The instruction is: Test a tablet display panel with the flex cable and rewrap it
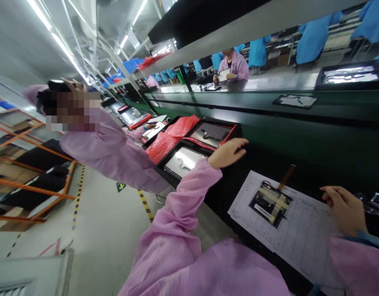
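My left hand (228,152) reaches out over the corner of a black tray (214,135) that holds a grey panel; its fingers are stretched and it holds nothing. A second black tray (182,162) with a silver panel lies just below my forearm. My right hand (345,207) rests on a printed paper sheet (303,234) with its fingers curled loosely; I see nothing in it. A small black module (270,202) with tape strips and a brown flex cable lies on that sheet between my hands.
Red bubble wrap (171,137) lies beside the trays. A co-worker in a pink coat (112,152) works at my left. A green conveyor belt (300,123) runs across, with a flat panel (295,100) on it. Another person (235,65) sits across the line.
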The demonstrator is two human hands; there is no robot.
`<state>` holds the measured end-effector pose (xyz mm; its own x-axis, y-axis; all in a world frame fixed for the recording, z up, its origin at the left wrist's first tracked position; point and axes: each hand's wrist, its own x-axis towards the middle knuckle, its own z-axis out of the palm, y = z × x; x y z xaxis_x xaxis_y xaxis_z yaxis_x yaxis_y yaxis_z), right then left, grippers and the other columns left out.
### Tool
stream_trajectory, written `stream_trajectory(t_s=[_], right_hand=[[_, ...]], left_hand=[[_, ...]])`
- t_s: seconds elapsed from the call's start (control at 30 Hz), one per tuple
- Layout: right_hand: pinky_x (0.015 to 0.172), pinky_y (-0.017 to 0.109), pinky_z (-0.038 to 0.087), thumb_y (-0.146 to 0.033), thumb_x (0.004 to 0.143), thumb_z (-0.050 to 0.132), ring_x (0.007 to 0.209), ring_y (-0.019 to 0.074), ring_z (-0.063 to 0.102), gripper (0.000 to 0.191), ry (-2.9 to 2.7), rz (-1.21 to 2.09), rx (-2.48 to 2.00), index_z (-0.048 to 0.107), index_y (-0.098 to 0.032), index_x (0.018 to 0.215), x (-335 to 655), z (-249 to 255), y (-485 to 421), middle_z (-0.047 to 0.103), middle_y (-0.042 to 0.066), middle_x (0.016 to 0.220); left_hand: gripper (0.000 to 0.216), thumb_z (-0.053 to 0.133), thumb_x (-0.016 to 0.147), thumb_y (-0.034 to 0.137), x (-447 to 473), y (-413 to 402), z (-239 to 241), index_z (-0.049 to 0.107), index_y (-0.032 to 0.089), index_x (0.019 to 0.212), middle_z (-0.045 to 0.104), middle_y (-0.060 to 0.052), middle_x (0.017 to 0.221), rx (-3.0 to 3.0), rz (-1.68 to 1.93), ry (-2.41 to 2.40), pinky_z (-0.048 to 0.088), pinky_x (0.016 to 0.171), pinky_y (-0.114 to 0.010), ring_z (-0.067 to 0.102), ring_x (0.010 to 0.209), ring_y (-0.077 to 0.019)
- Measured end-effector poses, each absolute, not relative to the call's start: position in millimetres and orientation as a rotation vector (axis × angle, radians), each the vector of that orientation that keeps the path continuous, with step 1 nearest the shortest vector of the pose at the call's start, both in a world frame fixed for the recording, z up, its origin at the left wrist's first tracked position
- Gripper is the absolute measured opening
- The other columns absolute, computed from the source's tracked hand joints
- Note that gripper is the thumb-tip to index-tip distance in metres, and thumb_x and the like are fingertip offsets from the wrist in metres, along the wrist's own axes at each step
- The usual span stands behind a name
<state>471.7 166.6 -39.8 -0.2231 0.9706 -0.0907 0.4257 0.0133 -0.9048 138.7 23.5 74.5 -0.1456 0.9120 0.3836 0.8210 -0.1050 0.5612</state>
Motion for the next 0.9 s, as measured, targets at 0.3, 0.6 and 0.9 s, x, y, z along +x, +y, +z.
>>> stream_trajectory(t_s=[0.3, 0.6, 0.9], right_hand=[[0.055, 0.029, 0.034, -0.040, 0.076, 0.055, 0.057, 0.0138, 0.046, 0.025, -1.678, 1.215, -1.217, 0.066, -0.017, 0.078, 475, -60, 174, 0.056, 0.001, 0.065], [0.052, 0.023, 0.033, -0.031, 0.080, 0.055, 0.053, 0.0102, 0.046, 0.018, -1.572, 1.257, -1.112, 0.065, -0.017, 0.076, 472, -69, 175, 0.055, -0.002, 0.059], [0.048, 0.020, 0.033, -0.022, 0.088, 0.047, 0.050, 0.0078, 0.044, 0.013, -1.301, 1.222, -1.024, 0.059, -0.018, 0.084, 470, -39, 165, 0.052, -0.003, 0.060]], left_hand=[[0.025, 0.055, 0.097, 0.029, 327, -43, -26, 0.064, 0.013, 0.114, 0.069, -0.011, 0.108, 2.582, 0.427, 1.524, 0.054, 0.088, -0.033, 0.067, 0.096, -0.0212], [0.022, 0.054, 0.093, 0.026, 385, -71, -102, 0.069, 0.020, 0.107, 0.071, -0.010, 0.111, 2.451, 0.838, 1.838, 0.056, 0.088, -0.042, 0.063, 0.101, -0.0251], [0.023, 0.053, 0.091, 0.025, 383, -77, -101, 0.072, 0.021, 0.103, 0.072, -0.011, 0.100, 2.371, 0.914, 1.849, 0.059, 0.080, -0.042, 0.065, 0.094, -0.0247]])
